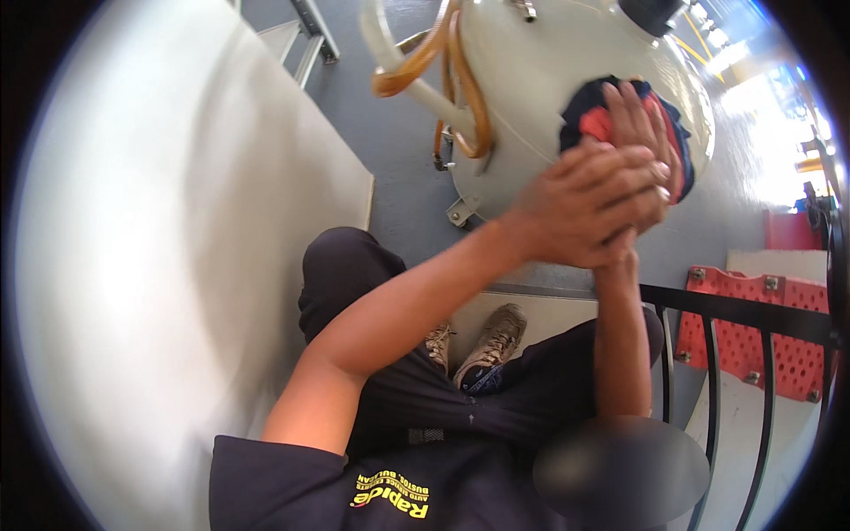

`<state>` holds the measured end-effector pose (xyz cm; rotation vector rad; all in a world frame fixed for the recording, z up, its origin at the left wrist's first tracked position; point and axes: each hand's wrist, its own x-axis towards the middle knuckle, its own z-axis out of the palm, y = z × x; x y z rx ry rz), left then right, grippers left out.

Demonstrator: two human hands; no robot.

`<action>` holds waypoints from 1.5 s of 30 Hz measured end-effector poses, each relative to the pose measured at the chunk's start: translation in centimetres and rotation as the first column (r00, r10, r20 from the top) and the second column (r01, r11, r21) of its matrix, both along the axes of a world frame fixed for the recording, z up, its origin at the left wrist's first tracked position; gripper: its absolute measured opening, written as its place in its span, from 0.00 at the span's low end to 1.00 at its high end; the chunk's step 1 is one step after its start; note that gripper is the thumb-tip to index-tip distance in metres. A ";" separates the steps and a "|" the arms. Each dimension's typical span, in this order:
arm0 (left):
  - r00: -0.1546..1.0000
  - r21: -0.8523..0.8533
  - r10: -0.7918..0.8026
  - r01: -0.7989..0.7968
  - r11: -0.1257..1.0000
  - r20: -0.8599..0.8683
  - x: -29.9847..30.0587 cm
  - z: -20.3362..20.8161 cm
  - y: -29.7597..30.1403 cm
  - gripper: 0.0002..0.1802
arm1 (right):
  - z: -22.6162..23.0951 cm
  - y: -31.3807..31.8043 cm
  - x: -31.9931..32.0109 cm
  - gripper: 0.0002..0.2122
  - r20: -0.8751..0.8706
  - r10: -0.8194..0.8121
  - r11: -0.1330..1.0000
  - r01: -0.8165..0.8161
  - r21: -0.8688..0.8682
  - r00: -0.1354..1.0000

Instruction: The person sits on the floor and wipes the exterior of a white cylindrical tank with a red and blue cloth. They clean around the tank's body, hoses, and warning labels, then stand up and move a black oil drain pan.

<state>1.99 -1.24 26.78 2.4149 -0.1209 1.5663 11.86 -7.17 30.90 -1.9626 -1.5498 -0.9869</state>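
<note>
A bunched dark blue and red cloth (685, 159) lies against the big cream-coloured rounded tank (522, 80). My right hand (636, 124) presses on the cloth and holds it, its fingers stretched over the folds. Across the back of that hand, near the wrist, my left hand (589, 208) is laid with its fingers together and bent round it. Part of my right hand is hidden under the left one. The palm side of my right hand and the cloth beneath it cannot be seen.
An amber hose (475, 97) loops over a pale pipe beside the tank. A large white panel (115, 265) rises at my left. On my right are a black railing (744, 310) and red perforated plates (744, 332). My shoes (491, 341) rest on a pale step.
</note>
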 end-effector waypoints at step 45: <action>0.923 -0.098 0.368 -0.358 0.928 0.113 1.3 -2.1 5.4 0.28 | 6.3 0.9 9.9 0.19 -0.432 -0.091 0.991 0.126 0.054 0.897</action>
